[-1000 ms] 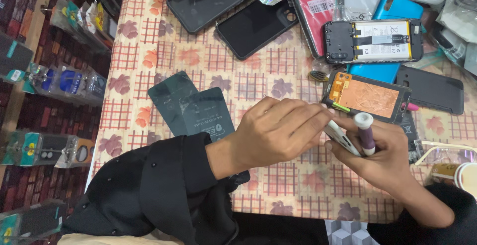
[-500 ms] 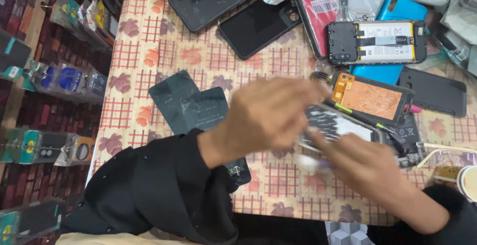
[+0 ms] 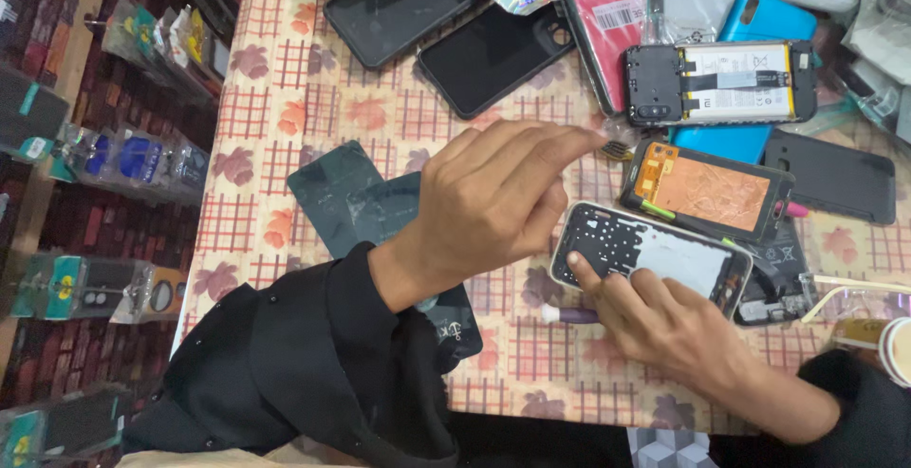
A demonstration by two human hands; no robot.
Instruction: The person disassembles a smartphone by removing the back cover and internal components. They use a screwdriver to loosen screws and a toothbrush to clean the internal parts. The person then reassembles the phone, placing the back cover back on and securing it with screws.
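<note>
My left hand (image 3: 493,197), in a black sleeve, stretches to the right over the table. Its extended fingertips reach a small gold part (image 3: 617,151) lying on the cloth, and the thumb stays curled back, apart from them. My right hand (image 3: 669,326) presses its fingers and thumb on a phone frame (image 3: 664,257), black and white inside, lying flat on the table. A purple and white tube (image 3: 567,314) lies by the right thumb's base. An opened phone with an orange-copper plate (image 3: 707,188) sits just behind the frame.
Checked floral tablecloth (image 3: 285,126). Dark back covers (image 3: 346,197) lie partly under my left forearm. Black phones (image 3: 493,55), a red case (image 3: 612,17), a blue case (image 3: 764,17) and an opened phone with a white battery (image 3: 721,84) fill the far side. Shelves of boxed goods (image 3: 85,155) stand left.
My right hand has laid the phone frame flat and let go of the purple and white tube. My left hand has moved up and right to the small gold part.
</note>
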